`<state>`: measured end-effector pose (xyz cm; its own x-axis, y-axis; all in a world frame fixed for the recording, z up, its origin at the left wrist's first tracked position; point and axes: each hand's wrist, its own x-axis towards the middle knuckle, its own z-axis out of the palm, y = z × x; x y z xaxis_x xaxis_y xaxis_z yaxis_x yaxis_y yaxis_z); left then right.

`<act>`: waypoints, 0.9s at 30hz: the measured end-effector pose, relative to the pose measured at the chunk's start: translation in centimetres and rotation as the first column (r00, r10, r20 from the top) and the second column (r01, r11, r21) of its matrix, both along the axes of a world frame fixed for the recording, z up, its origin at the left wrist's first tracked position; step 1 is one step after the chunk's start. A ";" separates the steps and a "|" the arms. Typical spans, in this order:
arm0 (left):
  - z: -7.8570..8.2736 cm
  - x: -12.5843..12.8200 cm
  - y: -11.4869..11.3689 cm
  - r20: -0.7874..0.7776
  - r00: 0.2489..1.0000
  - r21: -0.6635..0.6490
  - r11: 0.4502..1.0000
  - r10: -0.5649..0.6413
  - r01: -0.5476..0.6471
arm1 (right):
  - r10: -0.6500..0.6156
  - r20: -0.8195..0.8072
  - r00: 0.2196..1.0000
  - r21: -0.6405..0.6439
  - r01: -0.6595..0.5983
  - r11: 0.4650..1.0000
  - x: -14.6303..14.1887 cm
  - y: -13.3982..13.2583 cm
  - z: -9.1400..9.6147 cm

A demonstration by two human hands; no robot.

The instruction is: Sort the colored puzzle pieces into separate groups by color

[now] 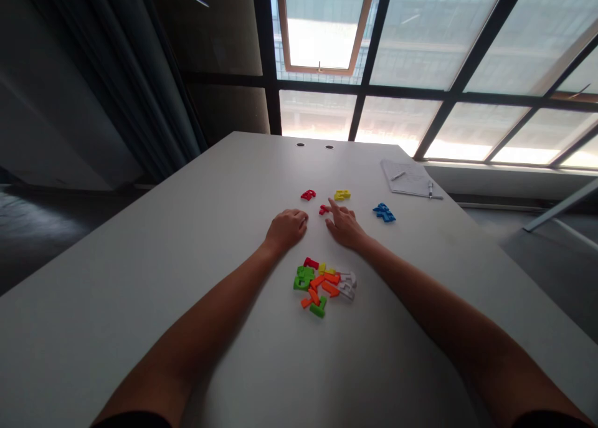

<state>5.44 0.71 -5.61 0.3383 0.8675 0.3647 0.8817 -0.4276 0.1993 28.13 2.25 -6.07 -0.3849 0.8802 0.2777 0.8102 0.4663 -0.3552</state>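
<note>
My right hand point(346, 227) is palm down on the white table, index finger stretched forward and thumb apart. Its fingers are right at a small red plastic piece point(323, 210); whether they press on it I cannot tell. My left hand point(286, 227) rests on the table to the left, fingers curled in, and nothing shows in it. Beyond the hands lie a red group of pieces point(308, 195) and a yellow group point(342, 195). Farther right is a blue group point(384, 212). Between my forearms sits a mixed pile point(322, 281) of green, orange, red, yellow and white pieces.
Papers point(407, 177) with a pen point(430, 190) and another pen-like item on them lie at the table's far right. Two round cable holes point(301, 144) sit near the back edge of the table point(210, 191). Windows and a dark curtain point(116, 73) stand beyond.
</note>
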 end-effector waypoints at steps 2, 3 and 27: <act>-0.1 -0.1 0.1 0.001 1.000 -0.001 1.000 0.000 0.000 | -0.011 -0.005 1.000 -0.006 0.011 1.000 -0.7 1.3 0.1; -0.1 -0.1 0.1 0.000 1.000 -0.001 1.000 -0.001 0.001 | -0.012 -0.008 1.000 -0.011 0.012 1.000 -1.1 1.9 0.2; -0.1 -0.3 0.3 -0.024 1.000 -0.014 1.000 -0.001 0.001 | 0.180 -0.207 0.962 0.163 -0.148 0.976 0.4 0.8 -1.7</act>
